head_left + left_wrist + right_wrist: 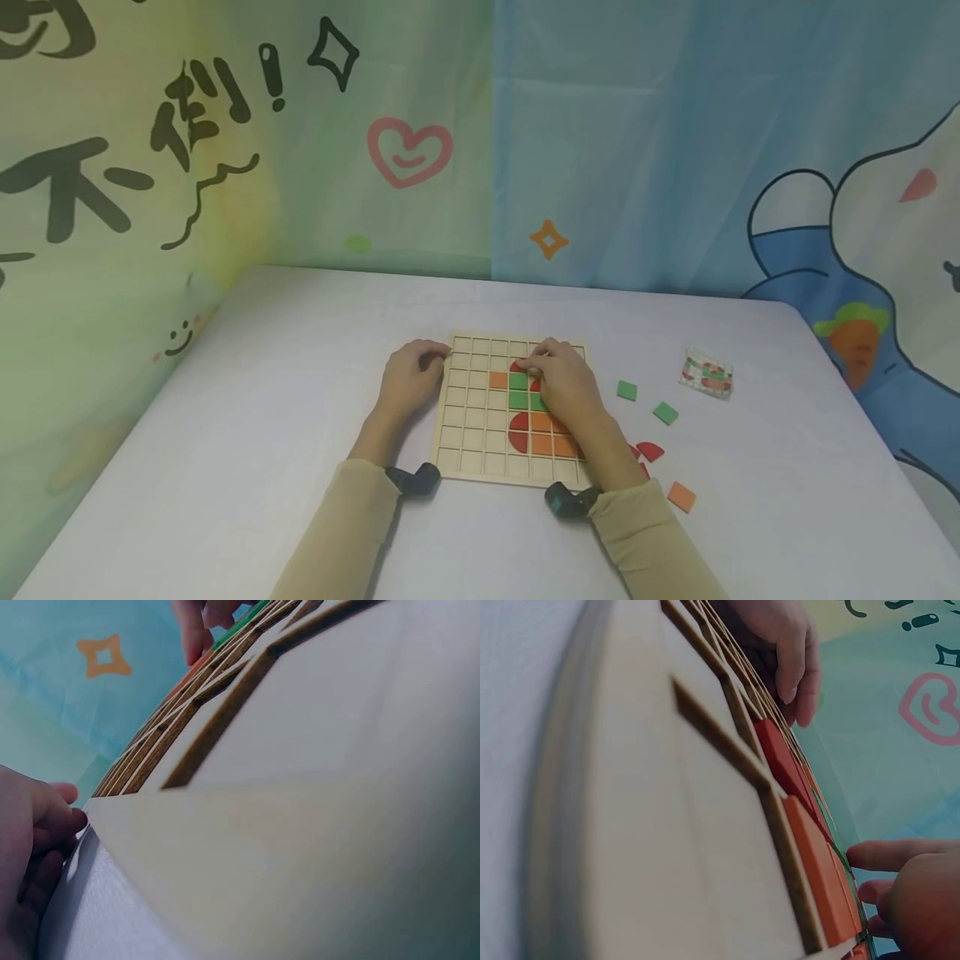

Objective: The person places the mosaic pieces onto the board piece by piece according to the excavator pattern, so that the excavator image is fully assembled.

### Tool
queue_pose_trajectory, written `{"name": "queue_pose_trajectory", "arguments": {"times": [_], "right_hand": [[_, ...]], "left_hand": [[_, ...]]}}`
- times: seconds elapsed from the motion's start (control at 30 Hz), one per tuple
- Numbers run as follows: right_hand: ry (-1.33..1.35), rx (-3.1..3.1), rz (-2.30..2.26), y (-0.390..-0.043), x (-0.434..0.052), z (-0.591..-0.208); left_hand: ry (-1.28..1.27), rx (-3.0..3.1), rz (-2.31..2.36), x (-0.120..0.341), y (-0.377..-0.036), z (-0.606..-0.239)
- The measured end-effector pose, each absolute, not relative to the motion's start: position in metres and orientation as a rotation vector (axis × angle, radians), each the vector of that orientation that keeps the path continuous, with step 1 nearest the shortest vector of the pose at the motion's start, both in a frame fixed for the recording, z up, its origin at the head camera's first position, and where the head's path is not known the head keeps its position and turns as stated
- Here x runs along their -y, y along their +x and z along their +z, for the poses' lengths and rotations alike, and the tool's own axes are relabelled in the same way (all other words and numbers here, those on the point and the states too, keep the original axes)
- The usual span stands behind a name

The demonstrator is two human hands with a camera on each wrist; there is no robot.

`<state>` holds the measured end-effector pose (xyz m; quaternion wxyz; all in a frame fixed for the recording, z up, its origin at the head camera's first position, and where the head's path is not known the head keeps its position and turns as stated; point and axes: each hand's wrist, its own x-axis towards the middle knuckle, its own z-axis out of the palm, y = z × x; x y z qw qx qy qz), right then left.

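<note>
A pale wooden grid board (468, 417) lies on the table, partly filled with flat coloured pieces. My left hand (411, 375) rests at the board's upper left edge, its fingertips against the rim. Over the upper right part is my right hand (566, 383), its fingertips at a curved red piece (516, 365) in the grid. In the right wrist view one finger of the right hand (922, 885) reaches out straight to the pieces. Just below are green squares (518, 381) and an orange square (498, 380). Red rounded pieces (519, 433) adjoin more orange squares (541, 444) lower down. The right hand hides some cells.
Right of the board lie loose green squares (627, 390), red quarter-circles (650, 452) and an orange square (682, 497). A small printed pattern card (707, 374) sits farther right. A printed curtain (622, 167) hangs behind the white table (300, 375).
</note>
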<state>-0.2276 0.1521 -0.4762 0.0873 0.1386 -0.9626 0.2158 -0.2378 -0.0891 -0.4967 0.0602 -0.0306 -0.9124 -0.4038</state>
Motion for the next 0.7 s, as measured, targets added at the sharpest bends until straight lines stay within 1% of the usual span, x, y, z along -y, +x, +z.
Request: {"name": "queue_pose_trajectory", "arguments": {"times": [0.17, 0.3, 0.5, 0.7], "right_hand": [[0.391, 2.911, 0.678, -0.226, -0.156, -0.469], [0.293, 2.952, 0.798, -0.227, -0.173, -0.453], [0.11, 3.118, 0.818, -0.225, -0.227, -0.433], [0.065, 3.272, 0.782, -0.219, -0.281, -0.429]], "left_hand": [[-0.083, 2.782, -1.21, 0.089, -0.237, -0.495], [-0.086, 2.778, -1.23, 0.09, -0.236, -0.493], [-0.092, 2.791, -1.236, 0.091, -0.235, -0.495], [-0.098, 2.784, -1.234, 0.091, -0.236, -0.494]]}}
